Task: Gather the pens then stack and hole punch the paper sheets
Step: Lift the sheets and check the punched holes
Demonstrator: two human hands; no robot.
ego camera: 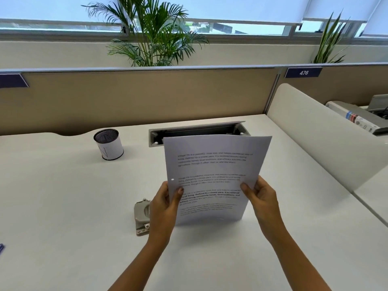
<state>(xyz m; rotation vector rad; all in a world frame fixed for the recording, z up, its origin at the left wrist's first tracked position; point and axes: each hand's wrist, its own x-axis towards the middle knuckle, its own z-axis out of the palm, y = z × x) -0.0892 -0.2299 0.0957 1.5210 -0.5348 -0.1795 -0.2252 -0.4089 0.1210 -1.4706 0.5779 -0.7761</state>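
Forearms: both reach up from the bottom edge of the view, bare, converging on the paper.
Desk: white, wide, carrying everything; a beige partition runs along its far edge and a rounded white divider stands on the right.
Paper sheets: a printed stack held upright above the middle of the desk, text facing the camera, top edge curling slightly toward the right; a single punched hole shows near the left margin, just above the left thumb. How many sheets are in the stack cannot be told.
Cable tray: grey recessed slot in the desk, lid raised, directly behind the top of the paper sheets.
Left hand: grip clamped on the left edge of the paper sheets, thumb on the printed face, fingers behind.
Right hand: grip clamped on the right edge of the paper sheets, thumb on the front, fingers hidden behind.
Pen holder: dark mesh cup wrapped in white paper, standing upright at the far left of the desk, well apart from the hands.
Hole punch: grey, resting on the desk just left of the left hand and partly hidden by it.
Blue object: at the left edge, possibly pens, mostly cut off.
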